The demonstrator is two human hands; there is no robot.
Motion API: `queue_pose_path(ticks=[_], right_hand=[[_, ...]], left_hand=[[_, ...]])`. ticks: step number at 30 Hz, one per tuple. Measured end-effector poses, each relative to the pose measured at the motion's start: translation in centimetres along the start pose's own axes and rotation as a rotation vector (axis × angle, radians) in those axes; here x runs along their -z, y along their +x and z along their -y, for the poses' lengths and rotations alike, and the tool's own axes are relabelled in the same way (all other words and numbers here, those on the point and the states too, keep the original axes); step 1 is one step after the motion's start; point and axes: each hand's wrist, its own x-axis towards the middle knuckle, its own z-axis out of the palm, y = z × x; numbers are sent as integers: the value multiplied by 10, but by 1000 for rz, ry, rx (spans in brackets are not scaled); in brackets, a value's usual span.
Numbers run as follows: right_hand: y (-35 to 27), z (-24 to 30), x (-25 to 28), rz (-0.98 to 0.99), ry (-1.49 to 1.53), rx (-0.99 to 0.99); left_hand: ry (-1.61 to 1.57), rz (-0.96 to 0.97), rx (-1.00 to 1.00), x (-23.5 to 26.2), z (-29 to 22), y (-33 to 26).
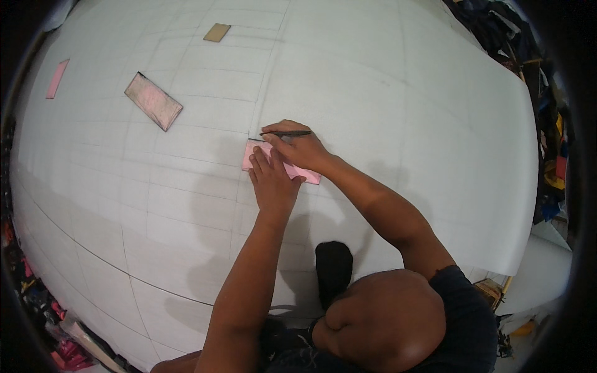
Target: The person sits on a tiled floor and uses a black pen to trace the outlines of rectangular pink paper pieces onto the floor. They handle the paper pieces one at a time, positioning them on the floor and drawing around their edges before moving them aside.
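**Template Marking on Gridded Sheet: Hold and Line Risks**

At the centre of the white gridded sheet (385, 93) lay a pink rectangular template (260, 152), flat and pinned under both hands. Slippage was judged the chief risk: the template was held by finger pressure alone, so any sideways push from the pen (291, 133) along its upper edge could shift it and spoil the traced line. A second risk was judged to be the reach itself; both arms were extended well forward, which could weaken downward pressure.

The left hand (272, 180) lay palm down, fingers spread and flat on the template's lower part, gripping nothing. The right hand (298, 147) was closed around the dark pen, which lay nearly level with its tip at the template's top left corner; the wrist crossed over the template's right end.

Well apart on the sheet were 3 other pieces: a larger worn pinkish board (153, 101), a small tan card (217, 32) and a pink strip (56, 79) near the left rim. Clutter edged the sheet on both sides.
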Motion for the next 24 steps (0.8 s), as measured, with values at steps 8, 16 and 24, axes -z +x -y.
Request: queue_pose_path(ticks=[8, 16, 24], right_hand=[[22, -10, -17, 82, -2, 14], [20, -21, -15, 14, -140, 279], [-58, -48, 45, -34, -234, 283]], left_hand=[[-12, -1, 0, -3, 1, 0], [22, -22, -11, -7, -1, 0], [64, 16, 1, -3, -1, -1]])
